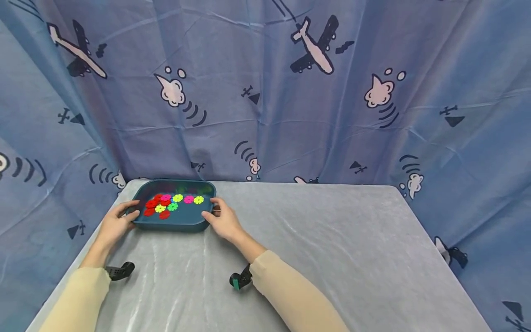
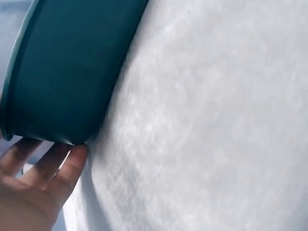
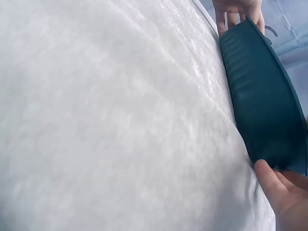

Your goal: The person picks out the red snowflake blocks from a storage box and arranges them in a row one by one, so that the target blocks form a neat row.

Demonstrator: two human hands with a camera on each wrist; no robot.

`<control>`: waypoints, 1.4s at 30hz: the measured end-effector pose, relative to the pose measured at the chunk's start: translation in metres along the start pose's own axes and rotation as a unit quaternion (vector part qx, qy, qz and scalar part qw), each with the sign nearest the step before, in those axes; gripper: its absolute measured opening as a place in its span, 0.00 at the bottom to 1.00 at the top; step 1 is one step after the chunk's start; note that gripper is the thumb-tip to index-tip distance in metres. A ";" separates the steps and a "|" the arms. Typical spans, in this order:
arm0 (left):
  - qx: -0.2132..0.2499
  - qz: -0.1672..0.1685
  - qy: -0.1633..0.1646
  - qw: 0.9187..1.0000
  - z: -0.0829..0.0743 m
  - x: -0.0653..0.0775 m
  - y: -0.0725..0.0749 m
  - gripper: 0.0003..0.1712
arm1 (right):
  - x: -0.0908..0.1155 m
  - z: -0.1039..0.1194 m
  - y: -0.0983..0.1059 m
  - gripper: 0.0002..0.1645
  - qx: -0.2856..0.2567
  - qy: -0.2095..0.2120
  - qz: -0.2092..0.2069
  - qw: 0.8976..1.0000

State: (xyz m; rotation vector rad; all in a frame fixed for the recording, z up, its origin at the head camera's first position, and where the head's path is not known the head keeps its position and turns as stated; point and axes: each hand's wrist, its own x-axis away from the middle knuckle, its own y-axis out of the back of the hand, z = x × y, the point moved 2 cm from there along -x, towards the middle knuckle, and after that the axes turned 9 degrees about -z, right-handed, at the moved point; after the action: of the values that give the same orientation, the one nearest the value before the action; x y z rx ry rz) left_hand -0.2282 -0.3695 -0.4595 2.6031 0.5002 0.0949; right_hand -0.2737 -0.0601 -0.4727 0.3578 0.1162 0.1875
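Note:
A dark teal plastic tray with rounded corners stands at the table's back left. Inside it several flower-shaped pieces in red, pink, yellow and green lie mostly toward the left. My left hand holds the tray's left end, thumb and fingers at the rim and side. At the opposite end, my right hand grips the tray the same way. The left wrist view shows fingertips against the lower side wall. In the right wrist view, the thumb presses near the bottom corner, with the left hand at the far end.
A pale grey cloth covers the table. Behind it and along both sides hangs a blue curtain printed with airplanes and clouds. Dark wrist-worn devices show at both wrists, below the light yellow sleeves.

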 end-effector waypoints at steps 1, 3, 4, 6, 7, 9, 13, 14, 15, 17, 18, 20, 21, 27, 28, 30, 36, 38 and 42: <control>0.002 0.006 -0.001 1.000 -0.001 0.001 -0.001 0.31 | 0.001 -0.001 0.002 0.33 -0.002 0.000 -0.001 1.000; 0.007 0.018 -0.001 1.000 -0.001 0.002 -0.002 0.32 | 0.003 -0.002 0.005 0.32 -0.004 0.002 -0.007 1.000; 0.011 0.022 0.001 1.000 -0.002 0.003 -0.003 0.32 | 0.004 -0.002 0.007 0.32 -0.006 0.002 -0.011 1.000; 0.016 0.029 0.002 0.999 -0.003 0.004 -0.005 0.32 | 0.006 -0.004 0.010 0.32 -0.006 0.005 -0.019 1.000; 0.019 0.031 0.001 0.999 -0.004 0.005 -0.007 0.32 | 0.007 -0.004 0.011 0.32 -0.005 0.005 -0.023 1.000; 0.021 0.035 -0.002 0.999 -0.007 0.007 -0.010 0.32 | 0.010 -0.004 0.014 0.32 -0.002 0.005 -0.032 0.999; 0.025 0.034 -0.010 0.999 -0.013 0.012 -0.017 0.31 | 0.016 -0.005 0.022 0.32 0.010 0.007 -0.044 0.999; 0.026 0.034 -0.011 0.999 -0.014 0.014 -0.019 0.31 | 0.017 -0.004 0.025 0.32 0.010 0.007 -0.046 0.999; 0.028 0.034 -0.013 0.999 -0.016 0.015 -0.021 0.30 | 0.018 -0.004 0.028 0.32 0.010 0.009 -0.047 0.999; 0.030 0.032 -0.014 0.999 -0.019 0.018 -0.026 0.30 | 0.020 -0.003 0.035 0.31 0.006 0.009 -0.050 0.999; 0.031 0.031 -0.014 0.999 -0.020 0.019 -0.028 0.30 | 0.021 -0.003 0.038 0.31 0.005 0.010 -0.052 0.999; 0.031 0.032 -0.013 0.999 -0.023 0.022 -0.033 0.30 | 0.023 -0.001 0.046 0.30 -0.003 0.007 -0.054 0.999; 0.029 0.031 -0.013 0.999 -0.025 0.024 -0.035 0.30 | 0.024 -0.001 0.049 0.30 -0.005 0.008 -0.054 0.998; 0.022 0.036 -0.020 0.999 -0.038 0.035 -0.048 0.29 | 0.034 -0.001 0.074 0.30 -0.008 0.009 -0.049 0.999; 0.020 0.039 -0.020 0.999 -0.041 0.038 -0.051 0.29 | 0.036 -0.002 0.078 0.30 -0.009 0.008 -0.049 0.999; 0.013 0.043 -0.024 0.999 -0.046 0.043 -0.056 0.28 | 0.039 -0.004 0.086 0.30 -0.012 0.008 -0.049 0.999; -0.010 0.044 -0.042 0.998 -0.060 0.058 -0.073 0.26 | 0.050 -0.010 0.111 0.30 -0.030 -0.003 -0.054 0.998; -0.006 0.043 -0.039 0.998 -0.062 0.063 -0.080 0.25 | 0.054 -0.012 0.119 0.30 -0.024 -0.010 -0.057 0.998; 0.000 0.039 -0.040 0.998 -0.065 0.070 -0.093 0.24 | 0.061 -0.015 0.133 0.30 -0.004 -0.022 -0.059 0.998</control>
State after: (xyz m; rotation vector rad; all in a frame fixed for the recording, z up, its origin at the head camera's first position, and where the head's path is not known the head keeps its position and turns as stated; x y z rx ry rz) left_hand -0.2037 -0.2390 -0.4480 2.6152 0.3695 0.0171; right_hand -0.2377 0.0797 -0.4439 0.3464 0.0929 0.0637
